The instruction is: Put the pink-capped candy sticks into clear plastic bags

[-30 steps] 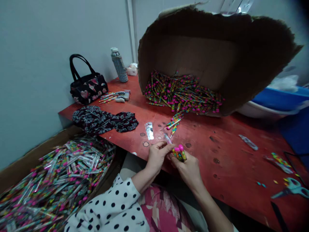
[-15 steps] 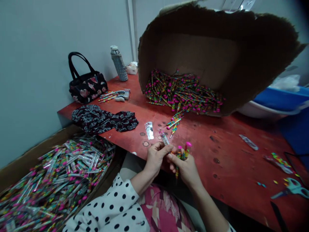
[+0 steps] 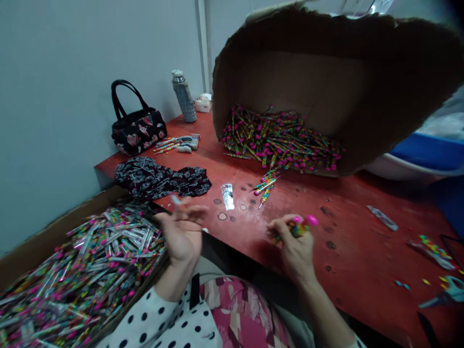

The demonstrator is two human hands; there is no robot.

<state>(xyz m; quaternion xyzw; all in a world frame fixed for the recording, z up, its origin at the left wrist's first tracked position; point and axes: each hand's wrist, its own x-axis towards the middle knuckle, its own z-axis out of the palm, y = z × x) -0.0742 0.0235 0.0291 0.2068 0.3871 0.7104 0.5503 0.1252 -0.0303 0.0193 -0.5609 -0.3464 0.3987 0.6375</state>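
Note:
My left hand [image 3: 183, 237] is palm up near the table's front left edge, beside the carton of wrapped pencils. Its thumb and fingers are apart and blurred. Just beyond the fingers shows a pencil in a clear wrapper [image 3: 176, 198]; whether it touches them I cannot tell. Over the table, my right hand [image 3: 295, 249] is closed around a few multicoloured pencils with pink caps [image 3: 302, 223]. Several similar loose pencils [image 3: 266, 186] lie ahead, in front of a big tipped carton [image 3: 308, 82] holding a heap of pencils [image 3: 275, 137]. A silvery wrapper [image 3: 228, 196] lies between them and my left hand.
Lower left stands a carton full of wrapped pencils [image 3: 108, 261]. On the red table [image 3: 348, 232] are a dark patterned cloth [image 3: 159, 179], a floral handbag [image 3: 139, 130], a flask [image 3: 184, 96] and scissors [image 3: 447, 290]. Blue and white basins [image 3: 409, 164] stand at the right.
The hands have moved apart. My left hand has swung left with its palm turned up and fingers spread, the wrapped pencil moving left too. My right hand has shifted slightly right, keeping its pencils.

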